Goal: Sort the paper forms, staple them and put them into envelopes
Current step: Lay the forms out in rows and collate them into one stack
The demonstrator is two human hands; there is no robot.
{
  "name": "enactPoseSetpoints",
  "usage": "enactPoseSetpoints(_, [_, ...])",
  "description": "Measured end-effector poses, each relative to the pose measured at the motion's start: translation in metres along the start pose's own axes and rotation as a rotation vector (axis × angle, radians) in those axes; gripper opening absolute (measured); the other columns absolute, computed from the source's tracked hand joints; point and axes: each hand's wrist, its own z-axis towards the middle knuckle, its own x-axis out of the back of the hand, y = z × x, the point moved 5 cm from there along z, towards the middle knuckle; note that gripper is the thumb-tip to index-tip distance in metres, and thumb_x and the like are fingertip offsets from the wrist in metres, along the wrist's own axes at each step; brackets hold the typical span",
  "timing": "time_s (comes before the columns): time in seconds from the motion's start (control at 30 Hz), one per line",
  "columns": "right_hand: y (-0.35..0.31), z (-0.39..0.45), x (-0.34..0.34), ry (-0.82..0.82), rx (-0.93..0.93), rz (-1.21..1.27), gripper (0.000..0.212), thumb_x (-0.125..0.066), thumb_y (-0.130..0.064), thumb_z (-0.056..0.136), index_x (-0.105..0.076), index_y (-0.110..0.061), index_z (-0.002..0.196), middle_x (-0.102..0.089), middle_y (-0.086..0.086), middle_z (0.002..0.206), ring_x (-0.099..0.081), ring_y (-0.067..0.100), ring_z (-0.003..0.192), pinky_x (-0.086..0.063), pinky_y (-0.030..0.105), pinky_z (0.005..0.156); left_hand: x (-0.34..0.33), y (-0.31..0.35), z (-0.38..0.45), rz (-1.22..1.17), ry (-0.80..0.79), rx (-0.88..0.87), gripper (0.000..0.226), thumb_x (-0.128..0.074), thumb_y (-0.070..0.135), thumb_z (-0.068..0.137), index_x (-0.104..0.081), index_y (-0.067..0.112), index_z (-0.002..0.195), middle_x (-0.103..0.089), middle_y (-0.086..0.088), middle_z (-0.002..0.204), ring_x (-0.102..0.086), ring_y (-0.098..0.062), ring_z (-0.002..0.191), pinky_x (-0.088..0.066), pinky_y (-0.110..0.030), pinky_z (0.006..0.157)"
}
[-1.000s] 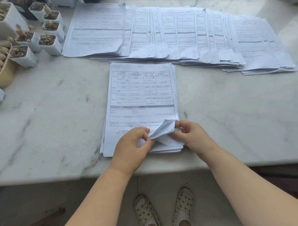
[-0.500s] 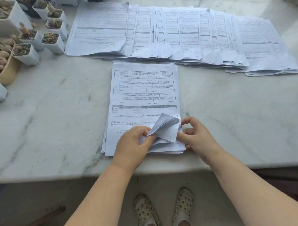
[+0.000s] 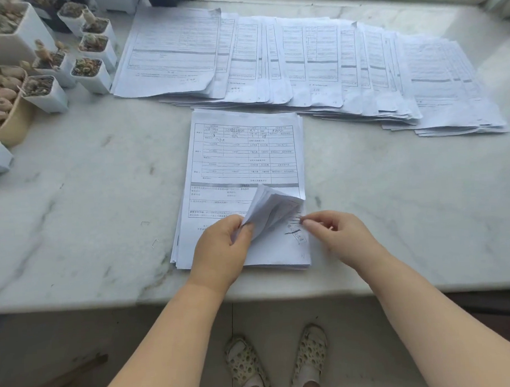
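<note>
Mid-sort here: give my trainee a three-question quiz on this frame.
1. True or false: the left hand holds folded-back corners of the stack.
2. The right hand is: A) pressing flat on the stack, B) pinching near the stack's right edge, C) off the counter.
3. The plant pots sit on which side of the fanned forms?

Key: 1 true; 2 B; 3 left.

Soft daylight from the far side, sharp centre, wide-angle edge bending
</note>
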Motion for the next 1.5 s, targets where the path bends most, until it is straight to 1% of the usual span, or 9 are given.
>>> enactPoseSetpoints(0.17, [-0.024,0.006,-0.011,-0.045,-0.309,0.299,0.050,-0.045,-0.055,0.097,-0.068,-0.010,0.102,-0.072,0.008,0.082,-0.067,0.020,0.063,-0.052,0.028,0.056,-0.003,-0.002,-0.007,-0.166,-0.165,0.070,0.042,-0.046,0.039,0.096,-0.065,0.011,0.071,-0.058,0.017,0.083,-0.054,0.005,0.081,-0.037,-0.011,0.075])
enactPoseSetpoints(0.3, [-0.026,0.006,-0.027,-0.043,-0.266,0.150,0.028,-0.051,-0.005,0.092,-0.064,-0.019,0.113,-0.072,0.000,0.099,-0.069,0.019,0.084,-0.056,0.031,0.064,-0.004,0.003,-0.017,-0.144,-0.357,0.106,0.031,-0.047,0.034,0.099,-0.074,0.029,0.087,-0.051,0.025,0.126,-0.037,0.029,0.110,-0.026,0.004,0.090])
enactPoseSetpoints(0.43, [-0.036,-0.013,-0.014,0.150,-0.082,0.006,0.029,-0.048,-0.001,0.088,-0.068,-0.021,0.096,-0.073,0.002,0.097,-0.068,0.024,0.090,-0.055,0.039,0.079,0.030,0.027,-0.011,-0.175,-0.146,-0.009,0.025,-0.053,0.052,0.089,-0.072,0.035,0.090,-0.057,0.028,0.121,-0.043,0.014,0.121,-0.032,-0.007,0.100])
enactPoseSetpoints(0.67, [-0.052,-0.010,0.053,0.295,0.010,0.608,0.025,-0.047,0.007,0.094,-0.066,-0.006,0.102,-0.076,0.000,0.084,-0.072,0.012,0.072,-0.056,0.026,0.060,0.079,0.080,0.042,-0.115,0.158,-0.256,0.023,-0.047,0.046,0.086,-0.066,0.036,0.094,-0.062,0.021,0.116,-0.052,0.007,0.116,-0.035,-0.004,0.094])
enactPoseSetpoints(0.9, [-0.121,0.119,0.104,0.346,0.016,0.980,0.028,-0.046,0.000,0.097,-0.063,-0.022,0.100,-0.073,-0.006,0.101,-0.070,0.010,0.084,-0.056,0.022,0.058,0.079,0.071,0.139,0.101,0.138,-0.137,0.020,-0.058,0.020,0.093,-0.061,0.030,0.109,-0.054,0.028,0.112,-0.044,0.022,0.107,-0.026,0.006,0.085])
enactPoseSetpoints(1.0, [-0.148,0.167,0.101,0.323,-0.080,1.067,0.024,-0.046,-0.001,0.098,-0.057,-0.023,0.095,-0.067,-0.005,0.091,-0.064,0.011,0.074,-0.052,0.020,0.048,0.082,0.061,0.184,0.218,0.145,-0.087,0.029,-0.059,0.015,0.092,-0.059,0.022,0.120,-0.054,0.019,0.117,-0.047,0.006,0.108,-0.024,0.007,0.084])
enactPoseSetpoints(1.27, [-0.197,0.243,0.058,0.107,-0.123,1.182,0.029,-0.045,0.004,0.097,-0.049,0.000,0.126,-0.066,0.016,0.120,-0.071,0.023,0.082,-0.062,0.037,0.064,0.073,0.040,0.287,0.511,0.127,-0.037,0.077,-0.070,0.047,0.079,-0.039,0.014,0.141,-0.038,-0.005,0.146,-0.029,-0.023,0.139,-0.024,-0.037,0.115])
enactPoseSetpoints(1.4, [-0.204,0.262,0.039,0.035,-0.093,1.186,0.036,-0.045,0.003,0.098,-0.049,-0.002,0.133,-0.069,0.011,0.113,-0.072,0.018,0.068,-0.060,0.045,0.075,0.054,0.028,0.306,0.724,0.028,0.019,0.090,-0.064,0.071,0.068,-0.036,0.021,0.138,-0.031,-0.005,0.148,-0.025,-0.027,0.137,-0.025,-0.042,0.112])
enactPoseSetpoints(1.5, [-0.202,0.268,0.027,-0.006,-0.110,1.162,0.035,-0.045,0.002,0.098,-0.051,-0.005,0.131,-0.069,0.007,0.100,-0.070,0.015,0.061,-0.056,0.050,0.085,0.057,0.028,0.309,0.762,0.082,-0.012,0.075,-0.062,0.063,0.075,-0.041,0.021,0.133,-0.037,-0.005,0.144,-0.033,-0.028,0.130,-0.034,-0.042,0.105])
